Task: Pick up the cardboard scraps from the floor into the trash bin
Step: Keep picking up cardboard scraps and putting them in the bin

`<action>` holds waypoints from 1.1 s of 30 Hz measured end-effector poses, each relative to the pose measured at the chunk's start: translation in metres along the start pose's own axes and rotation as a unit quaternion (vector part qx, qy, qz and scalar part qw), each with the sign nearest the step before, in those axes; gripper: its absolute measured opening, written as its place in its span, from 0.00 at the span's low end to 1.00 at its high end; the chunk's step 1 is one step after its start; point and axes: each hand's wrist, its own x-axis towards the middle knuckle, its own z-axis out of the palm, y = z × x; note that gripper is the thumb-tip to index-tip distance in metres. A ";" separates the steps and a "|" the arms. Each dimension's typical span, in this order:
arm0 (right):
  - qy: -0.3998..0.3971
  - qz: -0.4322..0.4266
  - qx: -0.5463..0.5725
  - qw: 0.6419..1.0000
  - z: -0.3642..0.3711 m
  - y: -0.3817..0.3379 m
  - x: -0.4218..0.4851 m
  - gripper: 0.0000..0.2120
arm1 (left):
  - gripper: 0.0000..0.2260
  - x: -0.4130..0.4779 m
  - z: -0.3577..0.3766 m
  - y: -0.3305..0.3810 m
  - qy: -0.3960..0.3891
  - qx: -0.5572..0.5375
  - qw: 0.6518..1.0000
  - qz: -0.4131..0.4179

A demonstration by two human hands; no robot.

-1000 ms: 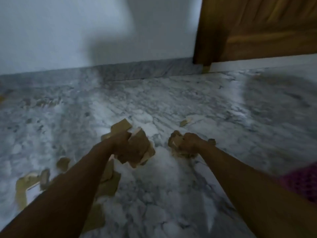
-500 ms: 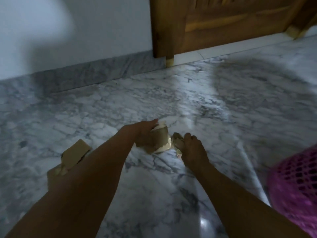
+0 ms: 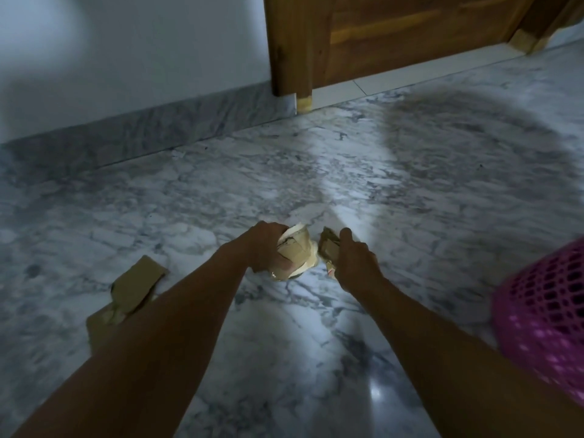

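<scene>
My left hand (image 3: 264,248) is shut on a bundle of brown cardboard scraps (image 3: 297,251), held above the marble floor at the centre of the view. Just to its right, my right hand (image 3: 354,263) is shut on a smaller clump of cardboard scraps (image 3: 328,248). The two hands are close together, almost touching. A pink mesh trash bin (image 3: 543,314) shows at the right edge, cut off by the frame. More flat cardboard pieces (image 3: 136,286) lie on the floor at the left, partly hidden under my left forearm.
Grey-white marble floor (image 3: 316,358) runs to a marble skirting (image 3: 158,140) and a pale wall at the back. A wooden door and its frame (image 3: 379,36) stand at the back right.
The view has swung to the right, so the pink bin has come further into sight and the scraps on the floor have slid left. Both hands stay shut on their scraps, held near each other.
</scene>
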 end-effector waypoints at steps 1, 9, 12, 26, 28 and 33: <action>0.004 -0.009 0.004 1.000 0.001 0.002 -0.002 0.26 | 0.22 -0.006 0.002 -0.002 -0.016 0.000 1.000 -0.010; -0.065 0.027 0.160 0.985 -0.014 -0.006 0.006 0.19 | 0.14 -0.125 -0.007 -0.074 0.026 -0.105 0.980 -0.169; -0.101 -0.011 0.172 0.980 -0.009 -0.044 0.009 0.26 | 0.14 -0.164 -0.019 -0.101 0.066 -0.108 0.968 -0.215; -0.064 -0.061 0.024 0.996 0.039 -0.097 -0.022 0.11 | 0.31 -0.242 0.020 -0.193 0.148 -0.219 0.899 -0.348; -0.047 -0.103 -0.015 0.994 0.038 -0.094 -0.026 0.08 | 0.29 -0.246 0.021 -0.189 0.155 -0.243 0.880 -0.378; -0.050 -0.148 -0.079 0.985 0.039 -0.091 -0.021 0.09 | 0.25 -0.251 0.025 -0.179 0.159 -0.286 0.864 -0.383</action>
